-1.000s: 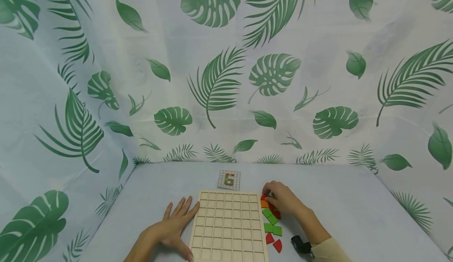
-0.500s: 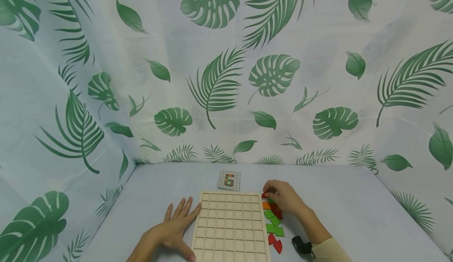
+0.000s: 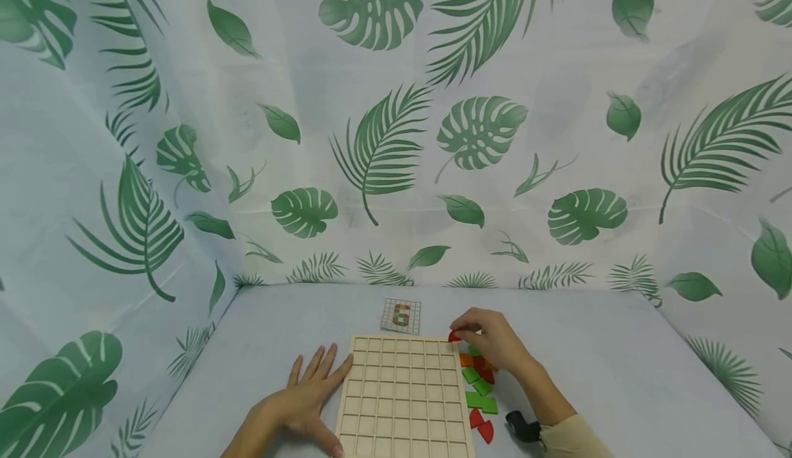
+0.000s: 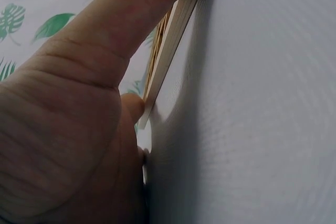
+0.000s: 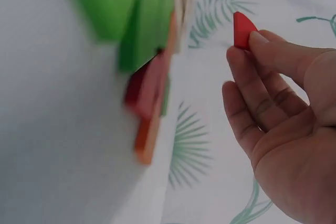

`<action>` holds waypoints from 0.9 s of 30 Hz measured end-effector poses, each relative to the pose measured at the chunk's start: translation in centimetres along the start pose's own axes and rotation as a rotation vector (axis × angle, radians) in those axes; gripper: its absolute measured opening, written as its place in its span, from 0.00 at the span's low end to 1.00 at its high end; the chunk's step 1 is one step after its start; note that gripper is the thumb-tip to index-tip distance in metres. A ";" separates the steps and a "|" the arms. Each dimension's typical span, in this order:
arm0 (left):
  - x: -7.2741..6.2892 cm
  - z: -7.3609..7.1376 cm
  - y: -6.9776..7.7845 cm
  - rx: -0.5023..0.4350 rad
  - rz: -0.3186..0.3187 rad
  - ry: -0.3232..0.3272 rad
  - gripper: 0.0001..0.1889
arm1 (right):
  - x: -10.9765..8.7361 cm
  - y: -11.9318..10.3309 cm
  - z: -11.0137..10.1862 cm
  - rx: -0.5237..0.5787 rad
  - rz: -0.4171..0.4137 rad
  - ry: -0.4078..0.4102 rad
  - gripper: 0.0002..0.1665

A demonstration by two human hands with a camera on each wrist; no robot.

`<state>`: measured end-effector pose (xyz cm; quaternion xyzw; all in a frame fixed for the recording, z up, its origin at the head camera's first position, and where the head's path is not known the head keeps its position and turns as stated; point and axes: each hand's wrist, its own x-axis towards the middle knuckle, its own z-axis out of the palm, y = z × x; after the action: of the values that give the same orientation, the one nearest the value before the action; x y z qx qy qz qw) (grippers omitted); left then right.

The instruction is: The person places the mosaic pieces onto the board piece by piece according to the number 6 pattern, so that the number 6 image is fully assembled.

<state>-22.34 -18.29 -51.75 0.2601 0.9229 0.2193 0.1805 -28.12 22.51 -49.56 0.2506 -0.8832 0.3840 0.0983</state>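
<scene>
Between thumb and fingers my right hand (image 3: 493, 337) pinches a red quarter-round tile (image 5: 243, 31), lifted off the table at the far right corner of a wooden grid board (image 3: 402, 381). My left hand (image 3: 305, 395) lies spread along the board's left edge, its thumb and index finger touching the rim. In the left wrist view the thumb (image 4: 121, 22) rests against the board's side (image 4: 170, 43). All the visible cells of the board hold nothing. Right of the board lie loose tiles: green squares (image 3: 481, 403), red quarter-rounds (image 3: 485, 432) and an orange tile (image 3: 466, 360).
A small pattern card (image 3: 401, 315) with a coloured figure on a grid lies behind the board. A black wrist device (image 3: 522, 427) is strapped near the right sleeve. Leaf-printed cloth (image 3: 396, 169) hangs behind and at both sides of the table.
My right hand has raised the red quarter-round tile from the pile and shifted it left towards the board's far right corner. The left hand stays in place on the board's edge.
</scene>
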 end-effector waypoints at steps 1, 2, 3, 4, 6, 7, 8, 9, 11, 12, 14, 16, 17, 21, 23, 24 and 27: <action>0.0 0.0 0.0 0.002 -0.001 0.000 0.78 | 0.2 -0.2 0.1 0.020 -0.019 -0.007 0.09; 0.0 0.0 0.0 0.005 0.000 0.001 0.78 | 0.3 -0.4 0.1 0.033 -0.039 -0.015 0.10; 0.0 0.0 -0.1 0.009 0.000 0.002 0.78 | 0.5 -0.6 0.2 0.045 -0.058 -0.024 0.10; 0.0 0.0 -0.1 0.011 0.000 0.003 0.78 | 0.6 -0.7 0.3 0.059 -0.069 -0.036 0.10; 0.1 0.0 -0.1 0.011 -0.003 0.007 0.78 | 0.9 -1.1 0.6 0.075 -0.078 -0.056 0.10; 0.1 0.0 -0.1 0.010 -0.003 0.008 0.78 | 1.1 -1.3 0.7 0.081 -0.080 -0.064 0.10; 0.1 0.1 -0.1 0.010 -0.004 0.009 0.78 | 1.3 -1.5 0.9 0.084 -0.081 -0.070 0.09; 0.1 0.1 -0.1 0.011 -0.006 0.010 0.78 | 1.4 -1.7 1.1 0.088 -0.087 -0.074 0.09; 0.1 0.1 -0.1 0.010 -0.009 0.012 0.78 | 1.7 -2.1 1.4 0.100 -0.105 -0.081 0.09; 0.1 0.1 -0.1 0.009 -0.010 0.013 0.78 | 1.9 -2.3 1.6 0.111 -0.114 -0.086 0.09; 0.1 0.1 -0.2 0.011 -0.010 0.013 0.78 | 2.3 -2.8 2.0 0.123 -0.125 -0.102 0.09; 0.1 0.0 -0.2 0.012 -0.007 0.015 0.78 | 2.7 -3.3 2.3 0.139 -0.125 -0.131 0.09; 0.1 0.0 -0.3 0.012 -0.004 0.015 0.78 | 2.9 -3.5 2.6 0.143 -0.119 -0.146 0.09; 0.0 0.0 -0.3 0.007 0.002 0.014 0.78 | 3.7 -4.2 3.4 0.152 -0.122 -0.202 0.08; 0.0 0.0 -0.2 0.008 0.002 0.013 0.78 | 4.0 -4.4 3.9 0.157 -0.129 -0.221 0.08; 0.0 0.0 -0.2 0.008 0.000 0.011 0.78 | 4.2 -4.6 4.1 0.159 -0.133 -0.230 0.08; 0.0 0.1 -0.1 0.015 -0.005 0.010 0.78 | 4.5 -5.0 4.7 0.168 -0.132 -0.255 0.07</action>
<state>-22.37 -18.32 -51.88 0.2581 0.9261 0.2131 0.1743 -29.27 14.54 -47.93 0.3623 -0.8350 0.4141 -0.0110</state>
